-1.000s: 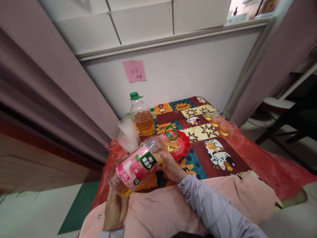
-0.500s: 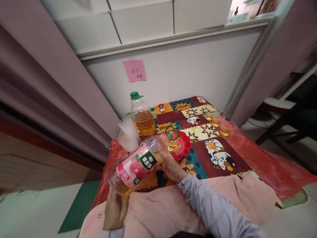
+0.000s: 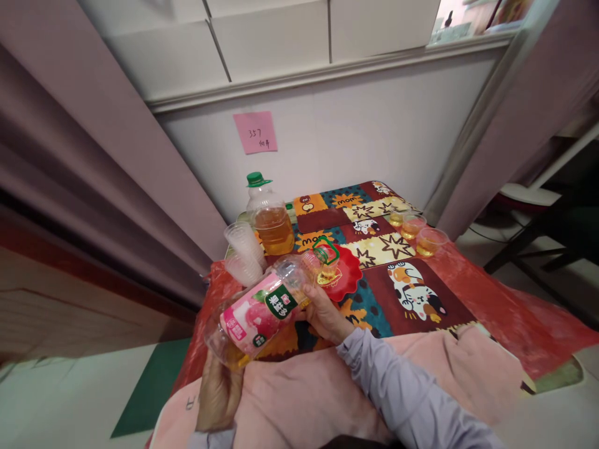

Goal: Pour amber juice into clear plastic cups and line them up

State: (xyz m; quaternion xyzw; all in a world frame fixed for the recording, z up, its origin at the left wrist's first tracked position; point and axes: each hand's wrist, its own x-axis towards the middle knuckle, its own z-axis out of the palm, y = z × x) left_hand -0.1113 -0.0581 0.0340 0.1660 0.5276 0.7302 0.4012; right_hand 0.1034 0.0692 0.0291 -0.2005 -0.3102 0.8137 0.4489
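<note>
1. Over the red plate (image 3: 352,280), I see the neck of the tilted bottle (image 3: 259,313) at a clear cup (image 3: 329,273) that sits on the plate.
2. Just this side of the plate, the right hand (image 3: 325,317) is clamped around the bottle near its shoulder.
3. Farther left of the plate, I find the left hand (image 3: 218,394) curled around the bottle's base.
4. Left of the plate, a green-capped jug (image 3: 274,231) stands upright beside stacked cups (image 3: 244,252); well right, three part-filled cups (image 3: 425,247).
</note>
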